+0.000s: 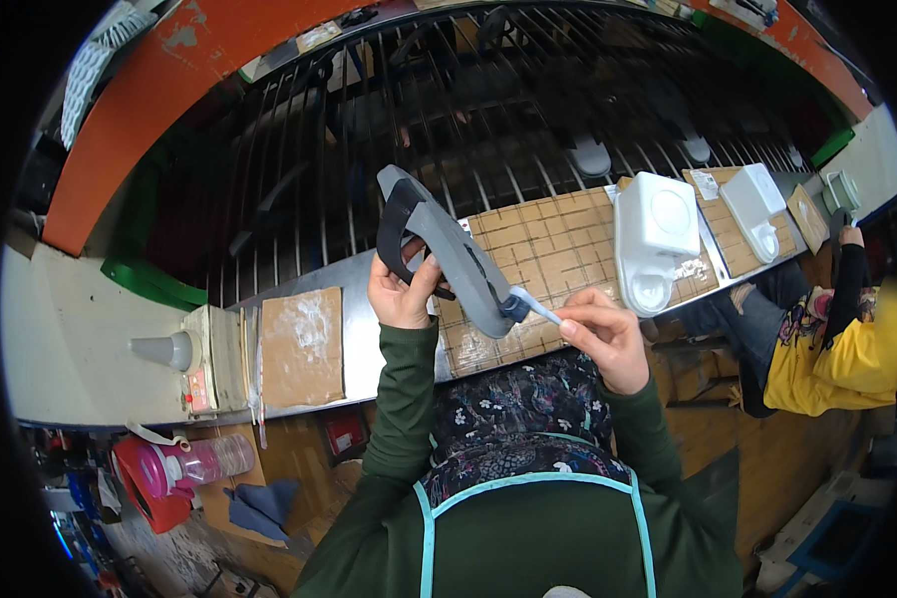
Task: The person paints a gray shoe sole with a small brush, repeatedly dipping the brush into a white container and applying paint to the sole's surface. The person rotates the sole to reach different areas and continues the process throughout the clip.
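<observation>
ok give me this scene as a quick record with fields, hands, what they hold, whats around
left hand: grips a grey shoe sole with a black strap, held up
right hand: pinches a small brush, tip at the sole's near end
bench: cardboard sheet with a grid, two white tubs
left side: pink bottle
right edge: another person's yellow sleeve

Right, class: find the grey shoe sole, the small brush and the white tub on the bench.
grey shoe sole (458,261), head view: middle of its grey underside.
small brush (540,311), head view: its pale shaft, near the sole.
white tub (656,231), head view: its lid.
</observation>
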Demonstrator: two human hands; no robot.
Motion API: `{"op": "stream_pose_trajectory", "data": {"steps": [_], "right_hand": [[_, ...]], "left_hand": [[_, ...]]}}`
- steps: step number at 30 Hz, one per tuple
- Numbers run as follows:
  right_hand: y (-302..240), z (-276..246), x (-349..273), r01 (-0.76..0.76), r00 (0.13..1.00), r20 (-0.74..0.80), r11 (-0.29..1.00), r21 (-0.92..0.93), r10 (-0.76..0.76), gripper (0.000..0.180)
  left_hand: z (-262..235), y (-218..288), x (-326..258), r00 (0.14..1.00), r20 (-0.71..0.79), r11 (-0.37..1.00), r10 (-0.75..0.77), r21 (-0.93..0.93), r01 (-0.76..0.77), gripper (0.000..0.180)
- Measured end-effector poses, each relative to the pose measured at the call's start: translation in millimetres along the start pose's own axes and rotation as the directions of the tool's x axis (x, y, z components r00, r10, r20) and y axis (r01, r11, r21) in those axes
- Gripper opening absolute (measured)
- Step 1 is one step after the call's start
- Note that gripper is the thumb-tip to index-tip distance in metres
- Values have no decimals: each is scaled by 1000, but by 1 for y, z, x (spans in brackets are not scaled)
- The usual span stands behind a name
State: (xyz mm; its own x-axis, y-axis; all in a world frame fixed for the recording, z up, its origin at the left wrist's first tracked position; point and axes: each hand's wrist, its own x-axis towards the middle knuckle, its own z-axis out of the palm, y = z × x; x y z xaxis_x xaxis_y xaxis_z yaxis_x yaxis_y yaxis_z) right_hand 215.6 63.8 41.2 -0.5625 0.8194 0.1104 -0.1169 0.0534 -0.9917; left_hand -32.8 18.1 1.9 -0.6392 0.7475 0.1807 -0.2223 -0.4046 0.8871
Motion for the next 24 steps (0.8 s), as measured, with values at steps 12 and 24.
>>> {"op": "stream_pose_trajectory", "data": {"steps": [12,24], "right_hand": [[-1,5,0,30,998,-46,975,-218,-41,17],[-3,8,31,225,951,-78,845,-486,-298,18]], "left_hand": [[13,25,-10,998,29,976,50,211,-55,44],[12,27,-18,991,119,911,62,398,-105,49]]}}
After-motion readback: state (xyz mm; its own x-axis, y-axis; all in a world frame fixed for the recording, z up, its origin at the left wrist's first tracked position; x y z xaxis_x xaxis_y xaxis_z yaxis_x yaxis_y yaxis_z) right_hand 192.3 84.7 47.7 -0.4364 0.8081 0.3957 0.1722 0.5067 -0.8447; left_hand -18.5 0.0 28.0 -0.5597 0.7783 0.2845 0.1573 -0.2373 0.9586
